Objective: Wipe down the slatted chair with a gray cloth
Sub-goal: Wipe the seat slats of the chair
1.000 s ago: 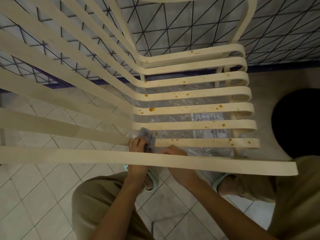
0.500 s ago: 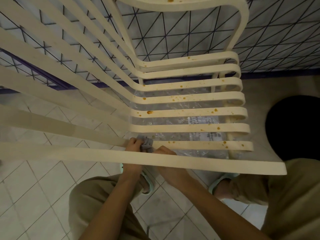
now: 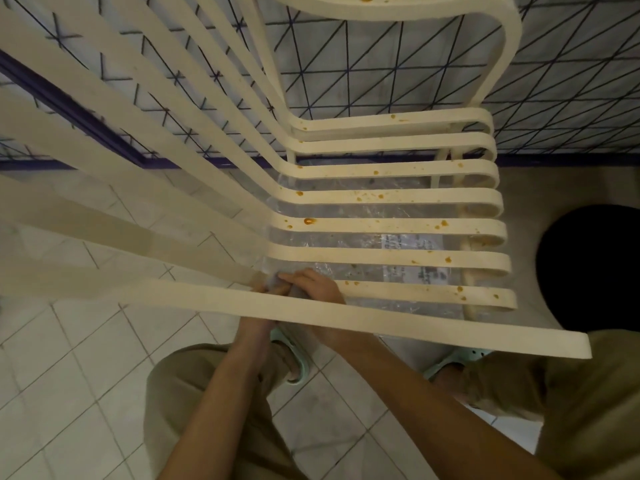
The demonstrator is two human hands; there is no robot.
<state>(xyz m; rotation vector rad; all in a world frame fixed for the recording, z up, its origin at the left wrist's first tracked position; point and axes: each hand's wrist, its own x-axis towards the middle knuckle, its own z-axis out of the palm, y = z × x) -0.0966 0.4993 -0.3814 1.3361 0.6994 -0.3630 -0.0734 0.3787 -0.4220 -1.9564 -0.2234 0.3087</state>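
The cream slatted chair [image 3: 381,258] fills the view, its seat slats speckled with orange-brown stains. At the left end of the second-nearest seat slat, both my hands meet on the gray cloth [image 3: 295,292], which is bunched and mostly covered. My right hand [image 3: 317,285] lies over the cloth with its fingers curled on it. My left hand [image 3: 260,292] grips the cloth from the left, largely hidden behind the nearest slat.
A clear plastic sheet [image 3: 398,242] lies on the floor under the seat. A dark round object [image 3: 595,268] sits to the right of the chair. A wall with black diagonal lines [image 3: 381,64] stands behind. My feet in pale green sandals [image 3: 298,362] rest on the tiled floor [image 3: 69,375].
My right hand has slid left from the near slat onto the cloth, covering it. The cloth, once spread above my left fingers, is now bunched between both hands. The view tilted slightly.
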